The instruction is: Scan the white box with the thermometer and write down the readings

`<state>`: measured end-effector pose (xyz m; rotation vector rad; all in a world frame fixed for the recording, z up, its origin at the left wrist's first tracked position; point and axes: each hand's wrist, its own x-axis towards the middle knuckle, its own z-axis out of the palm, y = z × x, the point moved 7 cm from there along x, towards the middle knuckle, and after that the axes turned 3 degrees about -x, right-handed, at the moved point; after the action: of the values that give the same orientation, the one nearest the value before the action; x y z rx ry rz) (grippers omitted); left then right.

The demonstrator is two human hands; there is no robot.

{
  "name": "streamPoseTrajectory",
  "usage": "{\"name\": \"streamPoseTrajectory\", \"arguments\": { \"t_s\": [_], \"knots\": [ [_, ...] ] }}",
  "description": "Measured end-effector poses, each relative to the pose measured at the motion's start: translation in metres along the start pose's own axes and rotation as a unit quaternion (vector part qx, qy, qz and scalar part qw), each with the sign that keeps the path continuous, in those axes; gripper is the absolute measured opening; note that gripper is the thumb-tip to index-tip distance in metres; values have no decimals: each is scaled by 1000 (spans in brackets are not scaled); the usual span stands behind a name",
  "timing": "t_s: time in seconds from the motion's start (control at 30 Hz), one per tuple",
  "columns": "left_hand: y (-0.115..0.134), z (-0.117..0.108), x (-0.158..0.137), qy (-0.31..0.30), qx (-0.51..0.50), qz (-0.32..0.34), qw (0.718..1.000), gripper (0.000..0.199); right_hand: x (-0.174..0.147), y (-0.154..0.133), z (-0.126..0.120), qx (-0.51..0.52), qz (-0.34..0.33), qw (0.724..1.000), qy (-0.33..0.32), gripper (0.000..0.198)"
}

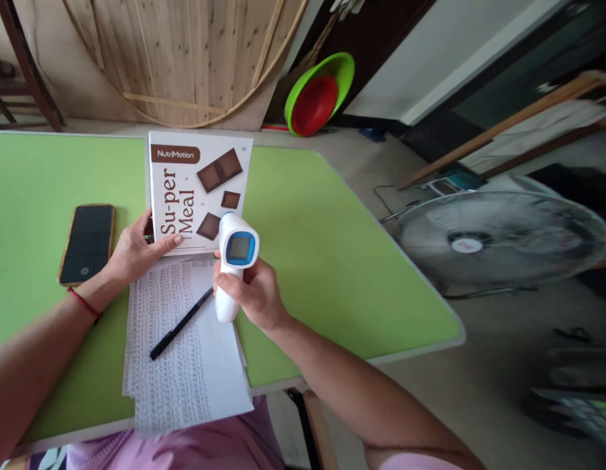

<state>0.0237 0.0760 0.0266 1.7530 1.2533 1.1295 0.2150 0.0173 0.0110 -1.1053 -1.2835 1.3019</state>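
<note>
My left hand [139, 251] grips the lower left corner of a white box [185, 189] printed "NutriMotion Su-per Meal" with brown chocolate pieces, thumb on its front. The box stands tilted on the green table. In my right hand [261, 294] is a white infrared thermometer [228, 300], fingers wrapped round its handle. Its blue-framed screen faces me, and its head overlaps the box's lower right corner. Beneath both hands lie handwritten paper sheets [185, 391], with a black pen [180, 324] resting diagonally across them.
A smartphone [90, 238] in a tan case lies left of my left hand. The green table [342, 281] has its edge to the right. Beyond it stands a floor fan [503, 241]. Green and red basins [317, 104] and a round wooden board [185, 59] are behind the table.
</note>
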Motion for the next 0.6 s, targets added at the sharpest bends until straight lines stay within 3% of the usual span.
{"name": "streamPoseTrajectory", "arguments": {
  "t_s": [0.17, 0.6],
  "knots": [
    [-1, -2, 1, -4, 17, -2, 1000, 47, -3, -14, -9, -45, -35, 997, 49, 28],
    [7, -2, 1, -2, 21, -17, 1000, 51, -3, -20, -13, -35, -58, 997, 39, 28]
  ]
}}
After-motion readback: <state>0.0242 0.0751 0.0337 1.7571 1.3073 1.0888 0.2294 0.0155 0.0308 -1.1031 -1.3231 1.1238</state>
